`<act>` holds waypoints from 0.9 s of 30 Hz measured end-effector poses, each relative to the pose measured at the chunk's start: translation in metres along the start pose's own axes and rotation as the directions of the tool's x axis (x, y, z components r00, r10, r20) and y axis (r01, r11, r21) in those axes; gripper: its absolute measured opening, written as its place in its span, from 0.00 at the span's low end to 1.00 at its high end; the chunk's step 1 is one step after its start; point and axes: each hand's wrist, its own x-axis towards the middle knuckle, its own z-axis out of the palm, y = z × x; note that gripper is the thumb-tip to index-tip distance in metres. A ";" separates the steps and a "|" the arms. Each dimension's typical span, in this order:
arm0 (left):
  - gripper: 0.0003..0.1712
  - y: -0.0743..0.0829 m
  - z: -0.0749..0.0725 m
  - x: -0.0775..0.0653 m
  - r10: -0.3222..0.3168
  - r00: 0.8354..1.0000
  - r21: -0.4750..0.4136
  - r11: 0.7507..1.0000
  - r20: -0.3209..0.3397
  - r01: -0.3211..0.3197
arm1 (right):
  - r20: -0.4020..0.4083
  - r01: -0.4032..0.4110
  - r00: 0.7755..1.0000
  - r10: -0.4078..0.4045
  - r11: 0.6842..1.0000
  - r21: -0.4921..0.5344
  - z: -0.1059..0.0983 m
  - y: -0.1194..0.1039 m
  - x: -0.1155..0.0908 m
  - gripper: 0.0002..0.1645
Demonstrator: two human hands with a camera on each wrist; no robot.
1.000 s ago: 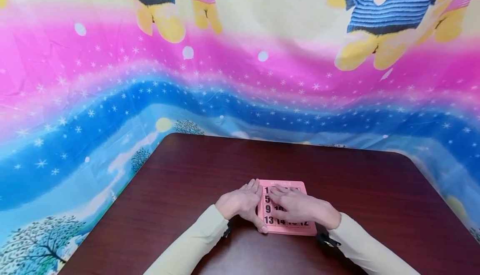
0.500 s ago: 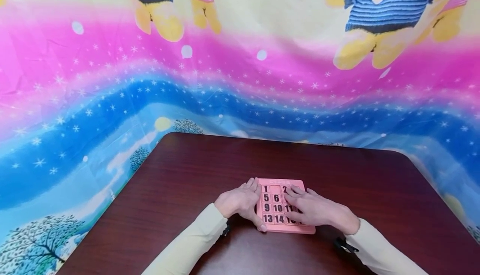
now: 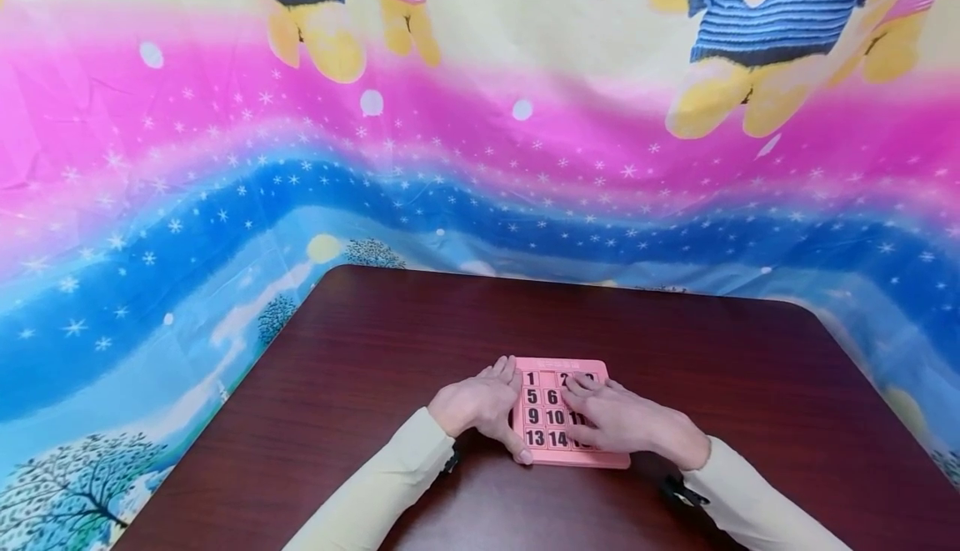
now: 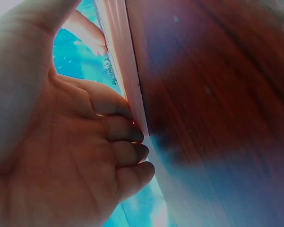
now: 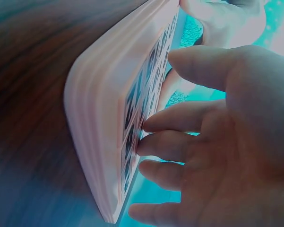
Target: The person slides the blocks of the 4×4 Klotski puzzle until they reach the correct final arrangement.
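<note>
A pink number slide puzzle (image 3: 555, 418) lies flat on the table in the head view. Its top row shows 1, a bare gap, then 2 partly under a fingertip; the top right tile is mostly covered. My left hand (image 3: 480, 405) rests along the puzzle's left edge, thumb at the near left corner. In the left wrist view, that hand's fingertips (image 4: 141, 152) touch the pink side wall. My right hand (image 3: 630, 418) lies over the right-hand tiles, its fingertips around the 2. Seen from the right wrist, its slightly bent fingers (image 5: 163, 146) reach the tile face (image 5: 141, 104).
The dark brown table (image 3: 420, 326) extends around the puzzle on all sides. Behind it hangs a patterned cloth (image 3: 480, 159) in pink and blue. Black wrist straps (image 3: 684, 491) show beneath the pale sleeves (image 3: 750, 493).
My right hand first drew back to the right, uncovering more tiles, then shifted slightly left. The 2 tile has slid a little left, narrowing the gap. My left hand has stayed in place.
</note>
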 end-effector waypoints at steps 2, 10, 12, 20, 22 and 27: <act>0.77 0.000 0.001 0.001 0.000 1.000 0.000 1.000 -0.002 0.000 | 0.004 0.004 1.000 -0.004 1.000 -0.001 0.000 -0.002 0.002 0.38; 0.77 0.000 0.001 0.002 -0.002 1.000 0.012 1.000 -0.003 0.002 | 0.010 0.023 1.000 -0.023 1.000 0.009 -0.001 -0.013 0.011 0.37; 0.78 0.000 0.001 0.002 0.002 1.000 0.011 1.000 0.000 -0.002 | 0.021 0.024 0.999 -0.024 1.000 0.014 0.000 -0.014 0.013 0.37; 0.78 -0.003 0.001 0.005 0.032 0.999 0.018 0.999 -0.015 -0.032 | 0.029 -0.032 0.999 0.031 0.999 0.030 -0.008 -0.004 0.002 0.37; 0.78 -0.003 0.001 0.006 0.029 0.999 0.017 0.999 -0.013 -0.029 | 0.017 -0.056 0.998 0.055 0.998 0.032 -0.009 0.002 -0.006 0.38; 0.78 -0.003 0.001 0.005 0.033 0.999 0.017 0.999 -0.015 -0.033 | 0.001 -0.100 0.995 0.100 0.993 0.057 -0.008 0.014 -0.024 0.40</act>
